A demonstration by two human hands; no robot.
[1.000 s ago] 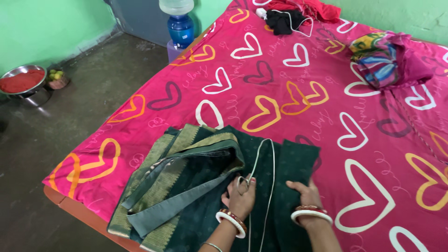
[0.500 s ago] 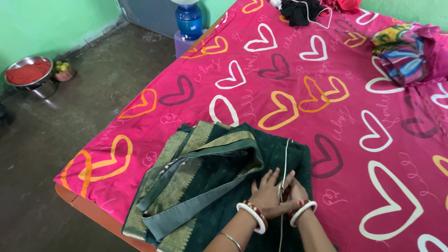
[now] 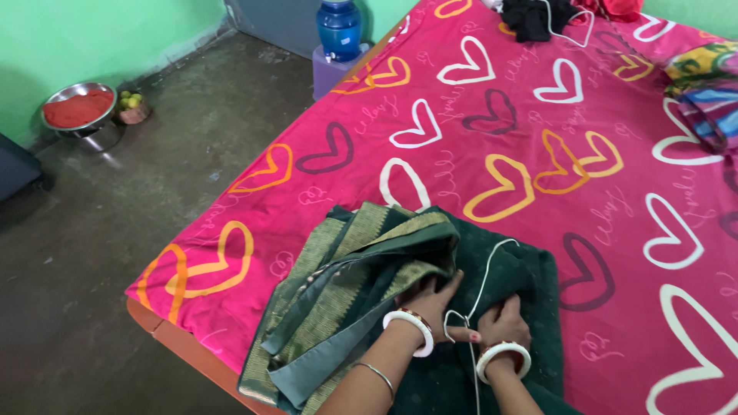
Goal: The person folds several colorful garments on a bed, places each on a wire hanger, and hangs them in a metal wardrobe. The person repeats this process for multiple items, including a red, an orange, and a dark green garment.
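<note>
A dark green cloth point(image 3: 515, 277) with a gold-green woven border point(image 3: 346, 292) lies folded near the corner of a bed covered by a pink sheet point(image 3: 477, 177) printed with hearts. A thin white cord point(image 3: 486, 265) runs over the cloth and down between my wrists. My left hand point(image 3: 432, 301) rests on the cloth, its fingers slid under the folded border and its thumb hooked in a loop of the cord. My right hand point(image 3: 505, 321) sits right beside it, fingers curled down into the cloth. Both wrists wear white bangles.
A blue water bottle point(image 3: 339, 27) stands on a purple stool point(image 3: 330, 71) at the bed's far side. A steel bowl of red stuff point(image 3: 77, 111) and a small bowl of fruit point(image 3: 131, 106) sit on the concrete floor. Black clothing point(image 3: 538, 17) and a striped cloth point(image 3: 707, 84) lie on the bed.
My hands have come together at the cord: the right hand moved left from the cloth's edge to beside the left hand. The view has shifted forward and left.
</note>
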